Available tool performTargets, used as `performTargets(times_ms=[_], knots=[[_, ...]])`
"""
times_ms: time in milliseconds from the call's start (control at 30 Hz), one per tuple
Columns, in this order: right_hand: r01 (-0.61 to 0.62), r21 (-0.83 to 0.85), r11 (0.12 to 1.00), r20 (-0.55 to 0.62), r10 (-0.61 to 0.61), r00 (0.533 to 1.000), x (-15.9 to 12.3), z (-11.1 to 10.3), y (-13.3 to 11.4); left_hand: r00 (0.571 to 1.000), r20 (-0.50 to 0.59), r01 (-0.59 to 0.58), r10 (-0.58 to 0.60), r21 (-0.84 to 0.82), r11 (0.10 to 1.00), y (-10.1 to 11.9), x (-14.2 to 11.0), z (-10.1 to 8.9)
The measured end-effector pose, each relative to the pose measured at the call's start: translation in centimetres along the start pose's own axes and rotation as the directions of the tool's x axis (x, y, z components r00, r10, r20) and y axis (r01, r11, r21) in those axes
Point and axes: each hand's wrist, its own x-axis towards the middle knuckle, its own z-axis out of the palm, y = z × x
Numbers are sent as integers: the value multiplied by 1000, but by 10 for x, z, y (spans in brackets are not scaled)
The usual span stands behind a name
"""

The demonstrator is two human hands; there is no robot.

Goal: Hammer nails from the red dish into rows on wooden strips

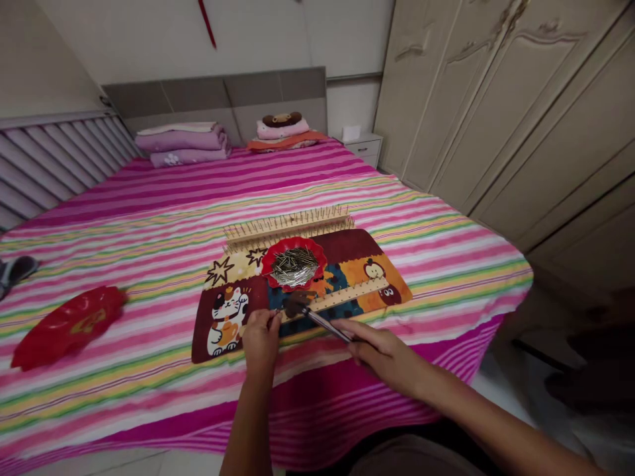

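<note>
My right hand point(380, 350) is wrapped around the handle of a hammer point(325, 324). The hammer's dark, slightly blurred head hangs over the left part of a light wooden strip point(347, 295), close to my left fingers. Small dark marks dot the strip along its length. Thumb and fingers of my left hand point(261, 337) are pinched at the strip's left end, apparently on a thin nail, mostly hidden by the fingers. Just beyond, a red scalloped bowl point(268, 268) holds a heap of loose nails point(295, 264). Everything here rests on a cartoon-patterned mat point(347, 248).
Behind the bowl lie wooden strips point(292, 228) bristling with nails. A red scalloped dish or lid point(69, 327) is on the striped bedspread point(163, 264) at left, near a grey object point(17, 272). Folded bedding point(186, 142) sits by the headboard; a wardrobe point(496, 99) stands right.
</note>
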Motion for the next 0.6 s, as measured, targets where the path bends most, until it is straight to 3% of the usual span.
performTargets(times_ms=[167,233,367,467,600], knots=[[-195,61,979,22,194,981,-48,-21,61,978,146,164,-146,-123,979,1,11,-16],[-242,79,967,-16,244,970,-61,-23,83,972,148,199,-180,-123,972,8,22,-22],[-331,210,920,-85,354,931,-69,-18,114,989,141,38,-44,48,998,36,51,-16],[-381,323,866,-65,422,904,-66,-13,123,959,275,-143,70,253,957,55,71,0],[-381,359,852,-53,426,903,-64,-12,127,897,439,-205,-55,523,827,69,88,18]])
